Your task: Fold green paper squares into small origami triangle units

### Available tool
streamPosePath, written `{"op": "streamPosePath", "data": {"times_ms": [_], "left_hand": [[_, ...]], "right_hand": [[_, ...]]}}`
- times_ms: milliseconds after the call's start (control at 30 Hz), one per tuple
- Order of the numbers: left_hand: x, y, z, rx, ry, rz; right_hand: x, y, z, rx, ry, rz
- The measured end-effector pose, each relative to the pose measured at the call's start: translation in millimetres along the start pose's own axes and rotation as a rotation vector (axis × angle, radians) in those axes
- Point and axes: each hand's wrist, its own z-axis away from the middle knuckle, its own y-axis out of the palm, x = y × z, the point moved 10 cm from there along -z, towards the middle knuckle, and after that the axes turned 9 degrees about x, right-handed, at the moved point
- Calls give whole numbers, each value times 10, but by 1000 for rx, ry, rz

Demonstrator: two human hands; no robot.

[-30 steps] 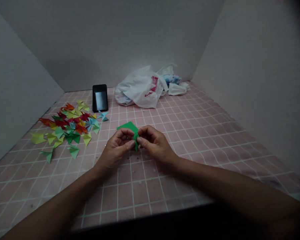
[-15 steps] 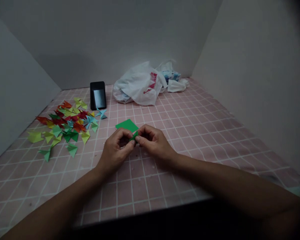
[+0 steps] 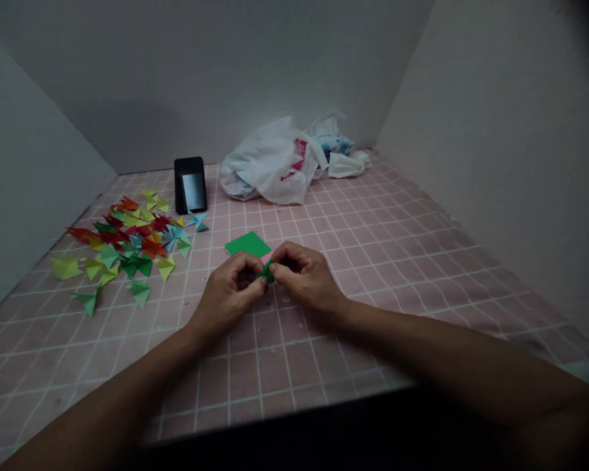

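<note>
On the pink tiled tabletop point(image 3: 397, 261), far left at about 10 o'clock from the hands: a loose pile of folded paper pieces in red, yellow, green and light blue point(image 3: 127, 245), spread flat, some overlapping, a few green and yellow strays at its near edge. Just behind the pile's right end, a black phone point(image 3: 190, 185) stands upright, tilted back, screen facing the camera. A light blue folded piece lies just in front of it.

Centre: left hand point(image 3: 228, 294) curled, thumb and forefinger pinched on a small folded green paper piece point(image 3: 266, 271). The piece sits between both hands' fingertips, just above the tabletop; mostly hidden by fingers, so fold shape is unclear. Whether it touches the surface: cannot tell.

At 12 o'clock from the hands, just beyond the knuckles, a flat green square paper sheet point(image 3: 247, 244) lies on the tiles, apart from both hands.

Right hand point(image 3: 304, 278) also curled, fingertips closed on the same green piece from the right side. Both forearms run in from the bottom edge.

Back at about 1 o'clock, near the wall corner: a crumpled white plastic bag with red print point(image 3: 272, 167), and touching its right side a smaller white bundle with blue print point(image 3: 338, 154).
</note>
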Motion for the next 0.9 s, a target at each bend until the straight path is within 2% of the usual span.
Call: {"op": "streamPosePath", "data": {"times_ms": [167, 367, 667, 800, 900], "left_hand": [[140, -37, 4, -46, -95, 185], [275, -105, 42, -149, -146, 394], [343, -92, 45, -156, -169, 502], [399, -39, 14, -139, -190, 663], [419, -10, -10, -127, -198, 797]], "right_hand": [[27, -24, 8, -15, -32, -1], [-36, 78, -24, 70, -13, 56], [-97, 102, -41, 87, 4, 67], [-62, 78, -45, 79, 3, 108], [60, 43, -33, 49, -78, 140]]}}
